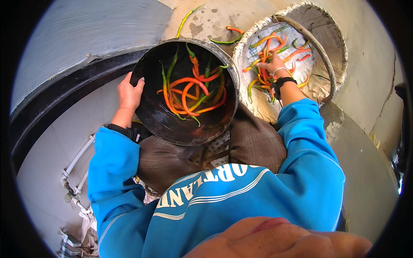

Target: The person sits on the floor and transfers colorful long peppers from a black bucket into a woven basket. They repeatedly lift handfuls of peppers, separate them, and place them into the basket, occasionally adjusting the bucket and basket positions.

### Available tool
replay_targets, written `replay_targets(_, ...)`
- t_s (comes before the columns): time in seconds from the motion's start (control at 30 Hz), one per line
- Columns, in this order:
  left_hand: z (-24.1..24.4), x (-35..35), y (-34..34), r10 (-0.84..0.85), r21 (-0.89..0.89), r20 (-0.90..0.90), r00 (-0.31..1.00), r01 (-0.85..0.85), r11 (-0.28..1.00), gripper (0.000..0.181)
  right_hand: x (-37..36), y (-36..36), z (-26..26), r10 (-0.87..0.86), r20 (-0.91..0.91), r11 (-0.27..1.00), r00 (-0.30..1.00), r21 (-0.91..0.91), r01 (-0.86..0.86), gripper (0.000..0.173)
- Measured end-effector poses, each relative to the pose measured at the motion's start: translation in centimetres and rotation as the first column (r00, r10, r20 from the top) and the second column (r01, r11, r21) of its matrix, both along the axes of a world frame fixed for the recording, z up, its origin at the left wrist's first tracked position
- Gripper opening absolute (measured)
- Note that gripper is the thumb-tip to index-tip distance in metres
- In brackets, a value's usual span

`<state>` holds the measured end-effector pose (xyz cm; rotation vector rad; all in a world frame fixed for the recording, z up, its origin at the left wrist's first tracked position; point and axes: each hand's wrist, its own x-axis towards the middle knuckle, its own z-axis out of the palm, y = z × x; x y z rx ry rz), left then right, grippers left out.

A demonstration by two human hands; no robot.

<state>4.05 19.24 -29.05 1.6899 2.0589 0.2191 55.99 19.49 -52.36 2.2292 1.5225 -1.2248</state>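
My left hand [130, 92] grips the left rim of a dark round bucket [151, 119], fingers over the outside and thumb at the edge. Water seems to fill the bucket, and several long red, orange and green chili peppers [190, 96] lie in it. My right hand [272, 64] reaches into a lined basket [258, 35] and rests among more loose chili peppers [267, 45]. Its fingers are spread over them; whether they pinch any pepper is unclear. The basket has a curved wooden handle [317, 45] and stands right of the bucket.
Loose chili peppers [187, 21] lie on the wet-spotted concrete floor [213, 22] beyond the bucket. A grey wall with a dark ledge [80, 71] runs along the left. White pipes with a valve [72, 180] are at lower left. The bucket sits against my knees [167, 158].
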Motion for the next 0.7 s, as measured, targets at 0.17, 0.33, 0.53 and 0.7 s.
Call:
replay_targets(0.17,0.4,0.2,0.1,-0.003,-0.037,-0.002,1.0,0.003,0.999,0.027,-2.9,-0.9,0.5,0.113,-0.057,0.993,0.992,0.029,-0.111,0.115)
replay_targets(0.33,0.8,0.5,0.1,0.021,-0.048,0.014,1.0,-0.02,0.999,0.026,0.3,-2.6,-0.1,0.041,-0.303,0.996,0.952,0.082,-0.017,0.122)
replay_targets(0.53,0.7,0.4,0.2,0.011,-0.046,0.012,1.0,-0.01,0.999,0.025,-0.4,-4.2,1.5,0.469,0.062,0.883,0.881,0.0,-0.47,0.126)
replay_targets(0.7,0.6,0.4,0.1,0.019,-0.033,0.034,0.999,-0.018,0.999,0.023,-2.7,-5.7,0.8,0.474,0.141,0.859,0.869,0.144,-0.491,0.088)
